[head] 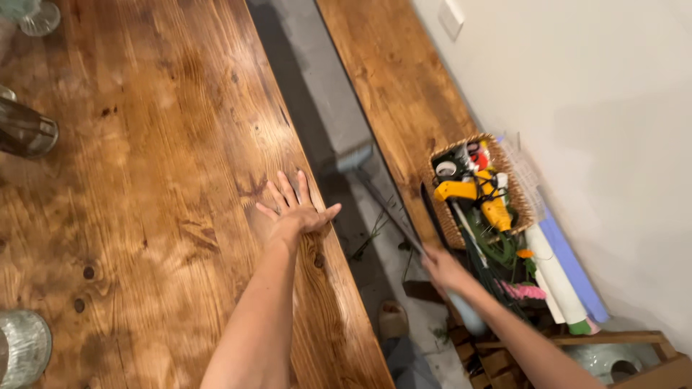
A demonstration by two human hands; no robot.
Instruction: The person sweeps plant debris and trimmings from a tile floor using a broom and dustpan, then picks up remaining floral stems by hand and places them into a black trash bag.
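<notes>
A: Left hand (294, 209)?
B: Flat, fingers spread, palm down on the glossy brown knotty wooden worktop (144, 180), near its right edge. Holds nothing.

A: Right hand (443, 268)?
B: Lower, past the edge, wrapped around the long thin dark handle of a broom (386, 209). Its grey brush head sits on the grey floor (310, 79) between the worktop and a second wooden board along the wall (400, 79).

A: Nearby?
B: Woven wicker basket (476, 191) just beside the right hand, holding a yellow glue gun (479, 198) and tape rolls. White and blue paper rolls (566, 277) lean against the wall. Clear glass vessels (25, 130) sit at the worktop's left edge, well apart from the left hand.
</notes>
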